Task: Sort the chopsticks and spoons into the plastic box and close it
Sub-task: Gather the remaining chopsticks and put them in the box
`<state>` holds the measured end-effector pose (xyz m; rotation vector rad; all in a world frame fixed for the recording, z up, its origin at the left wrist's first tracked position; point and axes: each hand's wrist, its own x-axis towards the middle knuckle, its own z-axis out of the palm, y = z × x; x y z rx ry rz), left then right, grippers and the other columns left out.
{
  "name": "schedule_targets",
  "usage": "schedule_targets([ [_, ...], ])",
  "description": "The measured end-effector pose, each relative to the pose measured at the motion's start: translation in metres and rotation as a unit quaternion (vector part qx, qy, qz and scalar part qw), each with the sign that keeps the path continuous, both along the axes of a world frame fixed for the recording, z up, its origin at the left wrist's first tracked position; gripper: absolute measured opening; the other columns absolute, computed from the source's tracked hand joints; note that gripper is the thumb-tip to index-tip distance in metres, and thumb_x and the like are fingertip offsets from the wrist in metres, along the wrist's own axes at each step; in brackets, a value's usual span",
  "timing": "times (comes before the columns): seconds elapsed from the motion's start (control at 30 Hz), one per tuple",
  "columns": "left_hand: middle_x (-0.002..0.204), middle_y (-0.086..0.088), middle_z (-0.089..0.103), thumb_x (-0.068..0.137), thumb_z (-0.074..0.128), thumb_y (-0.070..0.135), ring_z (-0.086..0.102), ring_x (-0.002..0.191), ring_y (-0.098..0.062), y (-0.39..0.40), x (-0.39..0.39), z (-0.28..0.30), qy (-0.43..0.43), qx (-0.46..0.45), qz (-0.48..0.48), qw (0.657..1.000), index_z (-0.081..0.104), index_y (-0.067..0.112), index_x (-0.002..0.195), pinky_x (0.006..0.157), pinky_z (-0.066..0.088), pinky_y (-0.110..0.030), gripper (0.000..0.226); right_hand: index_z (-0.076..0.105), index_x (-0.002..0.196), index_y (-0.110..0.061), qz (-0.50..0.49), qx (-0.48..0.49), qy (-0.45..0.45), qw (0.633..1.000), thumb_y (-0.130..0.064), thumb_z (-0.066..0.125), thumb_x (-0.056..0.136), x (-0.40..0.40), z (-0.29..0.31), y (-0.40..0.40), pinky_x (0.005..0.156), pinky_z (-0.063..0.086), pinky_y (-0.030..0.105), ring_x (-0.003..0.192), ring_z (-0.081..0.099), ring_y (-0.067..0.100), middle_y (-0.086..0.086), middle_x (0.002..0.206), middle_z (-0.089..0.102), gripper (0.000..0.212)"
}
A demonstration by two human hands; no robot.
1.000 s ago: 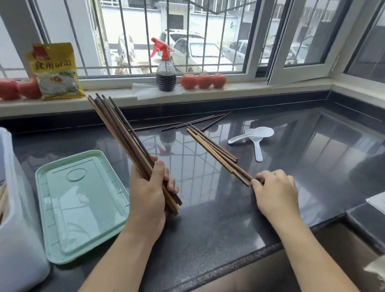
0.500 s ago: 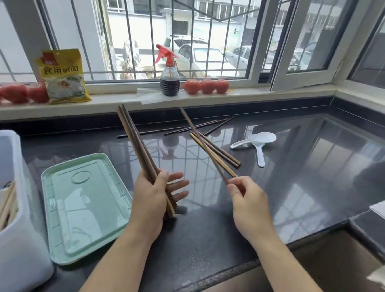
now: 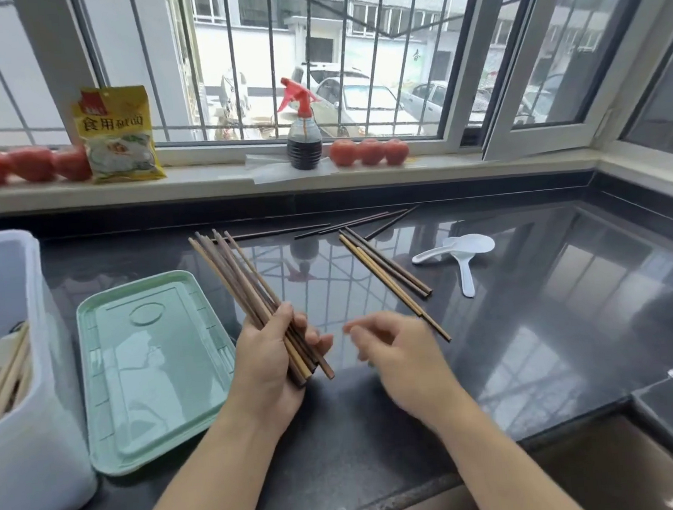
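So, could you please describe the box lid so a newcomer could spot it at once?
On the black counter, beside the white plastic box at the left edge, lies a flat lid. It is the only pale green thing there, left of the left hand.

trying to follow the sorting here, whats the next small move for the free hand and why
Probably the right hand reaches back to the loose chopsticks on the counter beside it: it holds nothing, while the left hand grips a bundle of chopsticks.
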<state>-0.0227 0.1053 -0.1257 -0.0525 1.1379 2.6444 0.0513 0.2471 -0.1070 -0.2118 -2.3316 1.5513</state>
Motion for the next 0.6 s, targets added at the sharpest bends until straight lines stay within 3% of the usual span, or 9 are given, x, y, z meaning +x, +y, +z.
schedule_targets([
  [0.07, 0.071, -0.003, 0.051, 0.107, 0.047, 0.009, 0.048, 0.053, -0.015, -0.001, -0.002, 0.0, -0.015, 0.024, -0.001, 1.0, 0.047, 0.015, 0.096, 0.049, 0.049, -0.028, 0.013, 0.075, 0.095, -0.021, -0.137, 0.02, 0.05, 0.989, -0.01, 0.062, 0.096, -0.026, 0.021, 0.043, 0.072, 0.051, 0.027, 0.071, 0.063, 0.005, -0.005, 0.079, 0.072, 0.017],
  [0.13, 0.072, -0.004, 0.051, 0.106, 0.048, 0.004, 0.049, 0.055, -0.014, -0.001, -0.003, -0.002, -0.012, 0.017, 0.002, 1.0, 0.049, 0.013, 0.102, 0.048, 0.046, -0.026, 0.01, 0.074, 0.103, -0.019, -0.198, 0.098, 0.017, 0.975, -0.009, 0.058, 0.096, -0.049, 0.034, 0.082, 0.082, 0.048, 0.024, 0.087, 0.065, 0.005, -0.007, 0.091, 0.072, 0.019],
  [0.23, 0.072, -0.004, 0.053, 0.104, 0.05, -0.001, 0.052, 0.058, -0.014, 0.002, -0.005, -0.005, -0.007, -0.008, 0.008, 1.0, 0.051, 0.008, 0.113, 0.049, 0.049, -0.025, 0.013, 0.074, 0.111, -0.014, -0.186, 0.242, -0.087, 0.948, -0.015, 0.059, 0.096, -0.081, 0.009, 0.117, 0.091, 0.046, 0.03, 0.11, 0.062, 0.026, 0.006, 0.113, 0.072, 0.022],
  [0.37, 0.075, -0.007, 0.057, 0.104, 0.049, 0.0, 0.054, 0.056, -0.015, 0.004, -0.004, -0.002, 0.002, -0.024, 0.009, 1.0, 0.05, 0.007, 0.112, 0.048, 0.049, -0.025, 0.011, 0.069, 0.12, -0.014, -0.155, 0.341, -0.171, 0.911, -0.037, 0.061, 0.095, -0.1, -0.017, 0.122, 0.091, 0.045, 0.034, 0.115, 0.059, 0.031, 0.011, 0.121, 0.066, 0.035],
  [0.47, 0.072, -0.006, 0.057, 0.104, 0.047, 0.001, 0.053, 0.053, -0.016, 0.004, -0.003, 0.0, 0.003, -0.02, 0.0, 1.0, 0.048, 0.009, 0.111, 0.046, 0.047, -0.027, 0.011, 0.067, 0.112, -0.008, -0.136, 0.447, -0.207, 0.86, -0.029, 0.059, 0.097, -0.11, -0.008, 0.116, 0.087, 0.047, 0.035, 0.11, 0.061, 0.035, 0.015, 0.115, 0.066, 0.027],
  [0.6, 0.072, -0.005, 0.056, 0.104, 0.046, 0.0, 0.052, 0.054, -0.016, 0.002, -0.001, 0.004, 0.007, -0.017, -0.01, 1.0, 0.048, 0.01, 0.112, 0.046, 0.048, -0.028, 0.012, 0.069, 0.103, -0.006, -0.115, 0.484, -0.268, 0.825, -0.011, 0.057, 0.093, -0.112, 0.001, 0.115, 0.072, 0.047, 0.029, 0.098, 0.066, 0.034, 0.011, 0.095, 0.066, 0.016],
])
